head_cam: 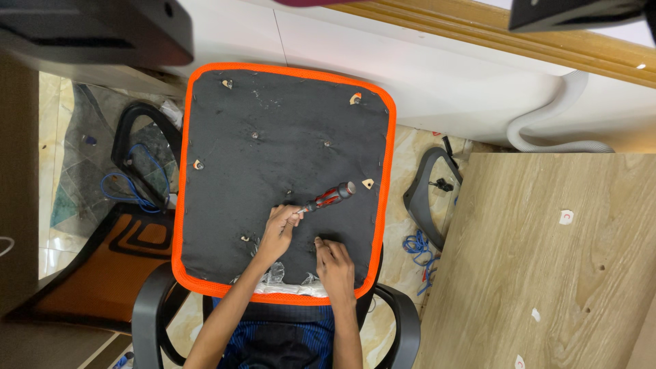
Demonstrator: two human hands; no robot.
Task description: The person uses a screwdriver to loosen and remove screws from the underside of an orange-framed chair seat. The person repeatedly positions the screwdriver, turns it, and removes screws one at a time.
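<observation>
Orange piping runs round the edge of the black seat pad (273, 137), which lies underside up across a chair. I see the left hand (279, 232) with its fingers closed round the shaft end of a screwdriver (328, 198); its red and black handle points up and to the right, lying low over the fabric. The right hand (335, 263) rests on the pad just beside it, fingers curled with their tips pressed to the fabric, holding nothing that I can make out. Both hands sit near the pad's near edge, where crumpled clear plastic (277, 273) pokes out under the piping.

Open fabric spreads above the hands up to the far edge, broken only by small screw holes and torn tabs. A black armrest (427, 198) lies on the floor to the right of the pad, and a second armrest (140, 154) with blue wire lies to the left. The wooden counter (547, 273) fills the lower right, apart from the pad.
</observation>
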